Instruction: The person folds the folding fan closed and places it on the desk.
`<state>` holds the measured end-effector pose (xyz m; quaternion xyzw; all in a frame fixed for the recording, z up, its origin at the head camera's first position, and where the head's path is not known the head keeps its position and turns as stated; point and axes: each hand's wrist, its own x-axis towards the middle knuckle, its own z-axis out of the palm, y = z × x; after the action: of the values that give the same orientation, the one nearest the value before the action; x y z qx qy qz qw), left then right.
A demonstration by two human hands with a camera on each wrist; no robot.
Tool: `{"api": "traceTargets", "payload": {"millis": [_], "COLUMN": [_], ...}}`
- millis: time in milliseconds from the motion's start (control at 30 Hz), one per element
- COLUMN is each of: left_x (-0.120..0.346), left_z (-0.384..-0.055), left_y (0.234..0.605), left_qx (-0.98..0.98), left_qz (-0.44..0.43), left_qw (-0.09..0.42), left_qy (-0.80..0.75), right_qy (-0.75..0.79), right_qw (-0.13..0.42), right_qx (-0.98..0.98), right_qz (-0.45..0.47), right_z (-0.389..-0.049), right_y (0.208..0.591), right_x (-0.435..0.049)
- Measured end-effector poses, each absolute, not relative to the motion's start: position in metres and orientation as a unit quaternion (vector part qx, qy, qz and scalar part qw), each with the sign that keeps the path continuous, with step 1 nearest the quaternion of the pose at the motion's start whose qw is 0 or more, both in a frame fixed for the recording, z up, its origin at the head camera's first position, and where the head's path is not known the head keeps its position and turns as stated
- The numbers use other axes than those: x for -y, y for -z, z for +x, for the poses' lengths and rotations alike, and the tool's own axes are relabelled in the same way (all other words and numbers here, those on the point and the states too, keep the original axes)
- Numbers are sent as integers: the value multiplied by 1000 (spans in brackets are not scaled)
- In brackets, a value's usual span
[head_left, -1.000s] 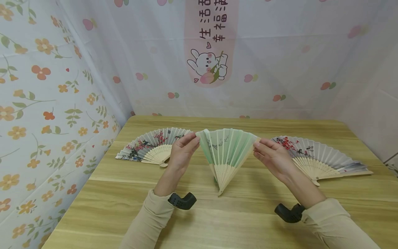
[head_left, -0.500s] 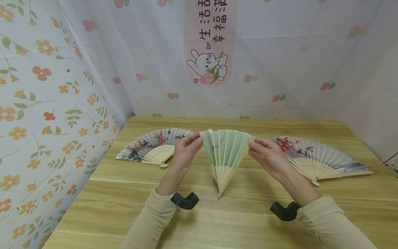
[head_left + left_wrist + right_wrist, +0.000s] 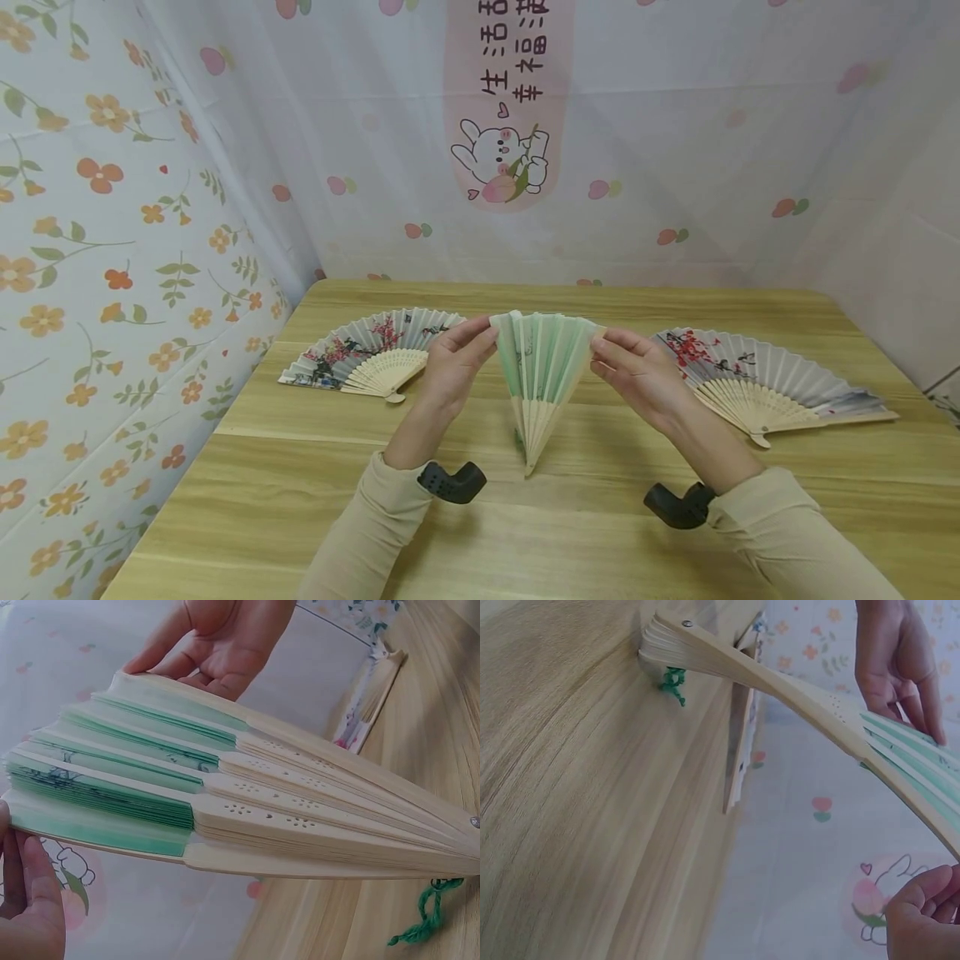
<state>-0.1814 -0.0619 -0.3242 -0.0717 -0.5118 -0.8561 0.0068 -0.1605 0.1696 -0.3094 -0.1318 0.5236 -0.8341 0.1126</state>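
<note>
A green folding hand fan [image 3: 542, 375] with pale wooden ribs is partly spread, its pivot end pointing down toward the table. My left hand [image 3: 452, 360] pinches the upper left edge of the fan, thumb toward me. On the opposite upper edge, my right hand [image 3: 637, 371] pinches the outer rib between thumb and fingers. Seen from the left wrist, the pleats bunch in uneven folds between the cut-out ribs [image 3: 255, 811]. A green cord [image 3: 673, 685] hangs from the pivot end, close over the wood in the right wrist view.
Two spread fans with blossom prints lie on the wooden table [image 3: 525, 550]: one fan [image 3: 375, 354] behind my left hand, another fan [image 3: 772, 379] to the right, partly behind my right hand. Printed curtains [image 3: 360, 125] stand behind and at the left.
Both hands have moved toward each other, and the green fan between them has narrowed. The two fans on the table have stayed put.
</note>
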Motion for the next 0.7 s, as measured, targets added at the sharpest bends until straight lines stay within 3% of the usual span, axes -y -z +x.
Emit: {"api": "traceTargets", "payload": {"millis": [700], "left_x": [53], "left_z": [-180], "left_y": [319], "left_qx": [505], "left_qz": [-78], "left_qw": [4], "left_qy": [859], "right_qy": [826], "right_qw": [121], "right_qx": [-531], "right_qz": [-147], "right_z": [-160], "right_y": [304], "right_x": [-162]}}
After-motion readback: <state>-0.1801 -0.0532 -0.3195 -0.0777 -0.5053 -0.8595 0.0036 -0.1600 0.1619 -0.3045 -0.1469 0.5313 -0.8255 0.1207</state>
